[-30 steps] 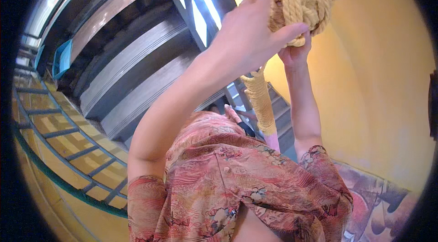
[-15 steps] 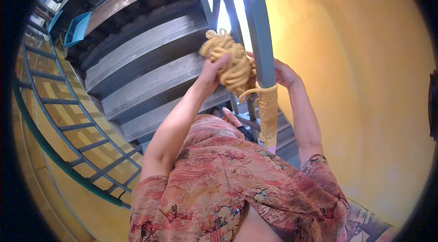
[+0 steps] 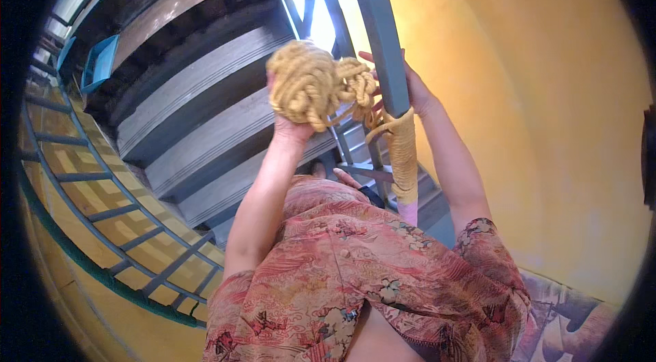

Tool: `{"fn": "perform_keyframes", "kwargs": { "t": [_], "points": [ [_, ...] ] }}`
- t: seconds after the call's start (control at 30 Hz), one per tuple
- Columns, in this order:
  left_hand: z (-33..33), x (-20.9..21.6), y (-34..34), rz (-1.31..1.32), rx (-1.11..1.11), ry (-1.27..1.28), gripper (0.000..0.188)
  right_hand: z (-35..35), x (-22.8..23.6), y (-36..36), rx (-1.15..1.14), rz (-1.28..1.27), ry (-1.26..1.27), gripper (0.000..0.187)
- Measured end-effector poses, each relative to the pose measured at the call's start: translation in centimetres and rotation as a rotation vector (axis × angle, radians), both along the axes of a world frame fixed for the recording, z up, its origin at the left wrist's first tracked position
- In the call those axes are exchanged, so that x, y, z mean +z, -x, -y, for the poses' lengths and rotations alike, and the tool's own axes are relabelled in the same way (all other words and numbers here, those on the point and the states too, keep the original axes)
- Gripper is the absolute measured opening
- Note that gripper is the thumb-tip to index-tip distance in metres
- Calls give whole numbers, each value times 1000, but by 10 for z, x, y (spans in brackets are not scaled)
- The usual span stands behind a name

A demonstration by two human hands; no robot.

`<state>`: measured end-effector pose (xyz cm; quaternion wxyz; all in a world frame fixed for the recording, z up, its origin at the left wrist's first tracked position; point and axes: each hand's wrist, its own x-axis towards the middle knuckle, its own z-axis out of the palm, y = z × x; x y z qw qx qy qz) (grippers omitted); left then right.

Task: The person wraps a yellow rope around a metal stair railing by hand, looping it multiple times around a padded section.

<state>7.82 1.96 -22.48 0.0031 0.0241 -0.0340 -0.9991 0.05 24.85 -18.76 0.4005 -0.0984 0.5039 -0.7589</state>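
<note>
A thick bundle of yellow rope [image 3: 302,85] is gripped in my left hand [image 3: 292,127], over the stairs and left of the blue-grey handrail [image 3: 383,34]. My fingers curl round its left side and underside. A smaller tangle of the rope [image 3: 358,80] hangs between the bundle and the rail. Rope wound in tight turns [image 3: 403,154] covers the lower stretch of the handrail, and a loose strand leads from its top to the tangle. My right hand [image 3: 418,92] reaches behind the rail from the right, its fingers spread beside the tangle; the rail hides part of it.
Dark steps [image 3: 212,116] climb away at the left. A blue dustpan-like tray [image 3: 101,63] lies at their far-left end, near a metal railing [image 3: 113,218]. A yellow wall [image 3: 533,123] stands close on the right. Thin blue-grey balusters [image 3: 331,3] run left of the handrail.
My left hand has carried the rope bundle left, away from the rail, drawing it apart from the smaller tangle. My right hand has moved slightly up, and its fingers have spread.
</note>
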Motion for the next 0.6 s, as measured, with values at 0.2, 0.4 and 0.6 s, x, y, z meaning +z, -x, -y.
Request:
{"fn": "perform_keyframes", "kwargs": {
  "t": [0.2,0.4,0.6],
  "points": [
    [108,12,-31,-71,450,539,52,-49,24,3,-73,-425,-909,54],
    [238,93,-69,-531,398,295,59,-25,58,-17,-918,-1231,-982,20],
    [323,186,-155,-370,915,705,59,52,16,-46,-33,-1376,-740,79]
  ]
}}
